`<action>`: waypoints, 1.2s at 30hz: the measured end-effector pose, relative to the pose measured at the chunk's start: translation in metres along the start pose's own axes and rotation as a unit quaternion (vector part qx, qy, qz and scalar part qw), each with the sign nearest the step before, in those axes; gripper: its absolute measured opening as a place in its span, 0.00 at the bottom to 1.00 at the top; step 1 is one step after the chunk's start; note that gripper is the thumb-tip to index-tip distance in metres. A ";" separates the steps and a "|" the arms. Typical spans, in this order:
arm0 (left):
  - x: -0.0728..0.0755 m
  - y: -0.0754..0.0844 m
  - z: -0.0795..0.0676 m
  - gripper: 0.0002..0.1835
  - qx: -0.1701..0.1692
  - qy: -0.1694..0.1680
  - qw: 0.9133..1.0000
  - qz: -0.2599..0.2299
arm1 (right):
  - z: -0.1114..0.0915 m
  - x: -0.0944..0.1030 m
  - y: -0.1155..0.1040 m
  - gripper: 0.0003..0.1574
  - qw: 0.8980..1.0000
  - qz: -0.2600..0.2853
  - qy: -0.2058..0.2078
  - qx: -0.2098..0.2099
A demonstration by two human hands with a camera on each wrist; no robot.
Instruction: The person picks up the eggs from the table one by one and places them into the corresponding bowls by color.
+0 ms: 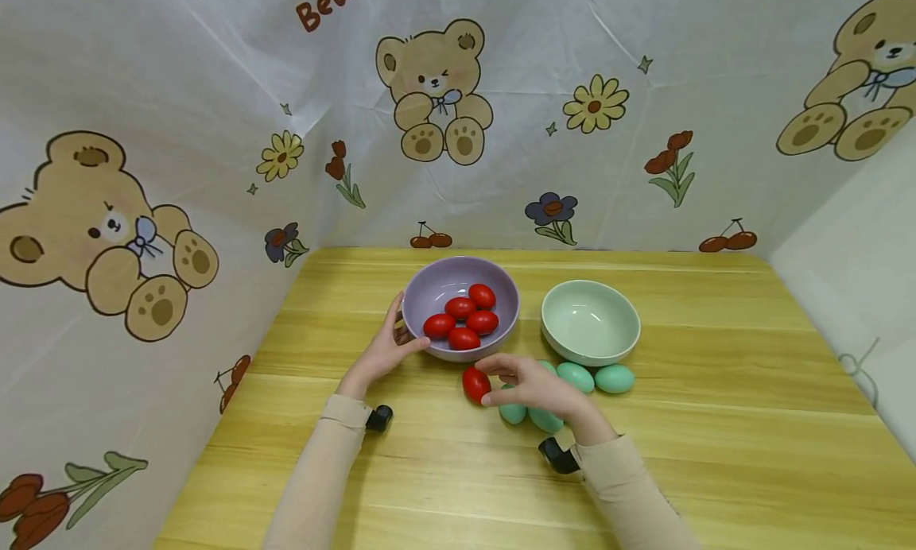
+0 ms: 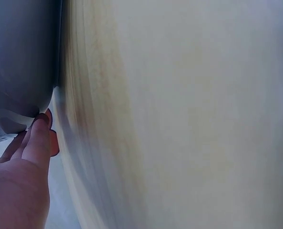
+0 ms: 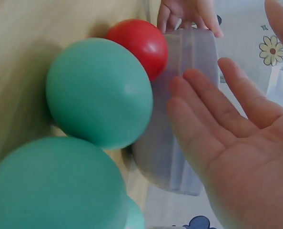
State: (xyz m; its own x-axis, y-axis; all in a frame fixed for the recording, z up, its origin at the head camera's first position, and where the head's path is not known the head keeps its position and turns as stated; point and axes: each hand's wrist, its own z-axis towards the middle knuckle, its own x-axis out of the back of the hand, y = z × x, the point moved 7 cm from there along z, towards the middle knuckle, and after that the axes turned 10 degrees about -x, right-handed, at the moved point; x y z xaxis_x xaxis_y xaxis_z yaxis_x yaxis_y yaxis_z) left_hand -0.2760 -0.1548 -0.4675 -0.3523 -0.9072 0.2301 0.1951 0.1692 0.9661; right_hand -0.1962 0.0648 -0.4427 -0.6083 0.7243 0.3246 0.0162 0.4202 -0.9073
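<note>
A purple bowl [image 1: 458, 270] holds several red eggs [image 1: 483, 322]. My left hand [image 1: 386, 347] holds its left side, thumb at the rim and fingers along the outer wall; the left wrist view shows fingers [image 2: 36, 143] against the bowl's wall [image 2: 22, 57]. One red egg [image 1: 475, 385] lies on the table just in front of the bowl. Around it, with fingers spread and apart from it, is my right hand [image 1: 533, 387]; the right wrist view shows the hand [image 3: 246, 138] holding nothing. Several green eggs [image 1: 576, 377] lie beneath and beside that hand, some partly hidden.
A pale green bowl [image 1: 590, 315] with nothing in it stands right of the purple one, green eggs near its front. Both bowls are on a wooden table [image 1: 716, 423]. A sheet printed with bears [image 1: 435, 89] hangs behind and at the left.
</note>
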 end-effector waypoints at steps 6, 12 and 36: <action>0.001 -0.001 0.000 0.56 0.000 -0.002 1.000 0.002 | 0.003 -0.005 0.002 0.34 1.000 -0.017 0.006 0.008; 0.001 -0.001 0.001 0.56 -0.001 -0.002 1.000 0.006 | 0.008 -0.008 0.004 0.37 0.999 -0.033 0.007 -0.001; 0.002 -0.004 0.001 0.56 -0.008 -0.003 1.000 0.000 | 0.033 -0.019 0.007 0.31 0.986 -0.162 0.024 -0.032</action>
State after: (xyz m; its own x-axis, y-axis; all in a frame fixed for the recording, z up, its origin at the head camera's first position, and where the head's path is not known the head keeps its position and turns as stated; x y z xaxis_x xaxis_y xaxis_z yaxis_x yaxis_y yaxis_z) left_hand -0.2785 -0.1568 -0.4704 -0.3577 -0.9047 0.2316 0.2097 0.1638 0.9639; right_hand -0.2111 0.0360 -0.4645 -0.5514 0.5707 0.6085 -0.1216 0.6666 -0.7354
